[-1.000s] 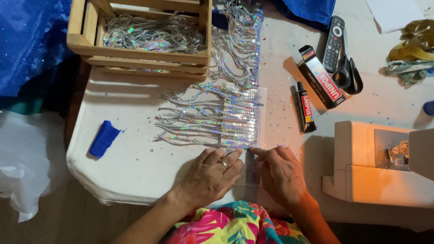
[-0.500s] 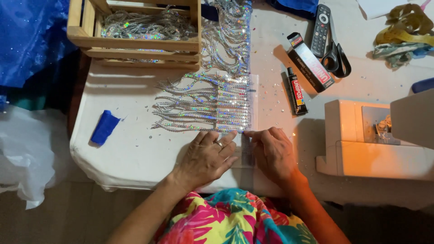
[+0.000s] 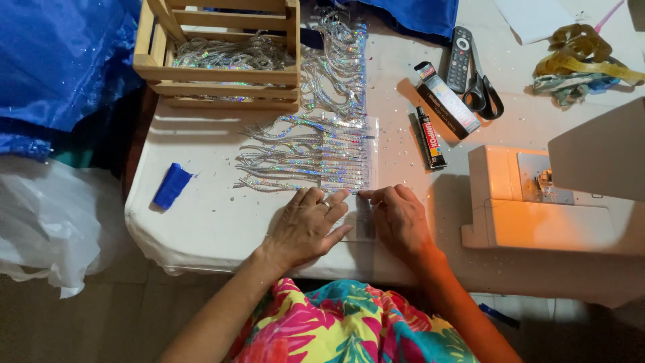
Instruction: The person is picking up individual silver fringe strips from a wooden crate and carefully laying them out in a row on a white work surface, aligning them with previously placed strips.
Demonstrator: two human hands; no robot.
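Here sequin fringe (image 3: 309, 151) lies just beyond both hands: left hand (image 3: 306, 225), right hand (image 3: 400, 218) flat, unclenched, pressing clear strip (image 3: 363, 222).

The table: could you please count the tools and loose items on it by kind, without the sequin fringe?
Wooden crate: 1
Remote control: 1
Scissors: 1
Glue tube: 1
Long glue box: 1
Sewing machine: 1
Blue scrap: 1
Total: 7
Both hands, left and right, press flat on the clear strip.
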